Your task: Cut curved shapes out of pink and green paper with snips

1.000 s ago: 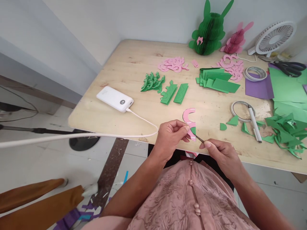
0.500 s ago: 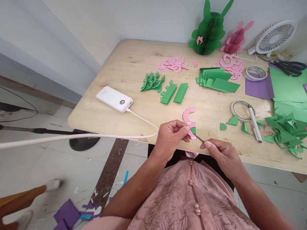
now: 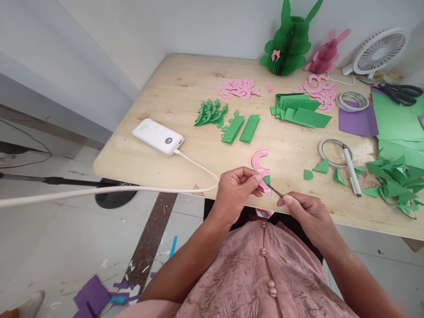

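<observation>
My left hand (image 3: 236,192) is closed over the edge of a pink curved paper piece (image 3: 259,160) near the table's front edge, thumb and index finger pinched together. A small green paper piece (image 3: 267,180) shows against the pink one. In my right hand (image 3: 303,212) is a thin dark tool (image 3: 276,191), held between thumb and fingers, its far end reaching the paper by my left fingertips. What my left fingertips pinch at the tool's tip is too small to tell.
A white power bank (image 3: 158,136) trails a cable leftward past the table (image 3: 185,79). Cut green pieces (image 3: 210,113), pink pieces (image 3: 239,88), folded green paper (image 3: 300,109), tape (image 3: 352,101), a pen (image 3: 351,172), scissors (image 3: 401,92) and a fan (image 3: 379,52) lie or stand around.
The pink paper's upper part has shifted very slightly left. At lower left, another person's foot and leg have moved mostly out of view. My hands are almost unchanged.
</observation>
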`<state>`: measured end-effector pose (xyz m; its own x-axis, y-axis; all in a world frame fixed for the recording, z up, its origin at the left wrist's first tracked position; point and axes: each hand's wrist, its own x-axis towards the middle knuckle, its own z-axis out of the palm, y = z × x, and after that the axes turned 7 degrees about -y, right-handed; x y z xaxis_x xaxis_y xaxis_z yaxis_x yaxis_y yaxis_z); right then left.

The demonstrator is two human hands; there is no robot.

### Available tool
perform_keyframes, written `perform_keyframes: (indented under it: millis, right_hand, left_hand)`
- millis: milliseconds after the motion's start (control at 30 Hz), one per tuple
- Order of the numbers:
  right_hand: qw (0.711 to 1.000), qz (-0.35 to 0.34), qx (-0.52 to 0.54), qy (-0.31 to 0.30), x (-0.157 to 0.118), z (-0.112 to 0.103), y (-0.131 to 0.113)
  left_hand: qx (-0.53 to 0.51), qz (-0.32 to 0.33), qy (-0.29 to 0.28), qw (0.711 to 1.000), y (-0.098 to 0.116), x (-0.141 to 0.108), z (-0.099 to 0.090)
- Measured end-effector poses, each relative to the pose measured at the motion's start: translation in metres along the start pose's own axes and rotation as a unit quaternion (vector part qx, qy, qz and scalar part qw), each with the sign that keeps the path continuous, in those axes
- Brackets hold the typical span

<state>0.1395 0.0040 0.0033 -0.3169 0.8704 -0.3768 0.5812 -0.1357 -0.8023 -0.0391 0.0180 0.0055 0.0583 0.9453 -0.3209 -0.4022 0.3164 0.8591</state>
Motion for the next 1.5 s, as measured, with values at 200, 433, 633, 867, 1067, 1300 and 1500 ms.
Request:
perform_keyframes:
  millis: [200, 433, 633, 867, 1067, 1300, 1500]
  right_hand:
    - [1.000, 0.015, 0.007, -0.010, -0.0018, -0.0013, 0.0007]
    - [0.999, 0.012, 0.023, -0.022, -0.0010, -0.0015, -0.0017]
    - [0.999, 0.016, 0.039, -0.028, -0.0001, -0.0010, -0.0025]
    - [0.998, 0.014, 0.048, -0.034, 0.0001, -0.0022, -0.0029]
    - [0.998, 0.017, 0.043, -0.040, -0.0005, -0.0028, -0.0027]
    - [0.999, 0.011, 0.034, -0.036, -0.0023, -0.0039, -0.0025]
    - [0.999, 0.005, 0.036, -0.035, -0.0021, -0.0029, -0.0014]
  left_hand:
    - [-0.007, 0.018, -0.003, 1.000, -0.0025, 0.0005, -0.0028]
    - [-0.014, 0.021, -0.017, 1.000, -0.0060, -0.0008, -0.0035]
    - [-0.026, 0.019, -0.027, 0.999, -0.0057, -0.0002, -0.0035]
    - [-0.040, 0.004, -0.032, 0.999, -0.0043, 0.0004, -0.0046]
    - [-0.041, 0.004, -0.036, 0.999, -0.0048, 0.0000, -0.0055]
    - [-0.033, 0.002, -0.044, 0.999, -0.0043, -0.0015, -0.0060]
    - [-0.024, -0.006, -0.036, 0.999, -0.0041, -0.0029, -0.0045]
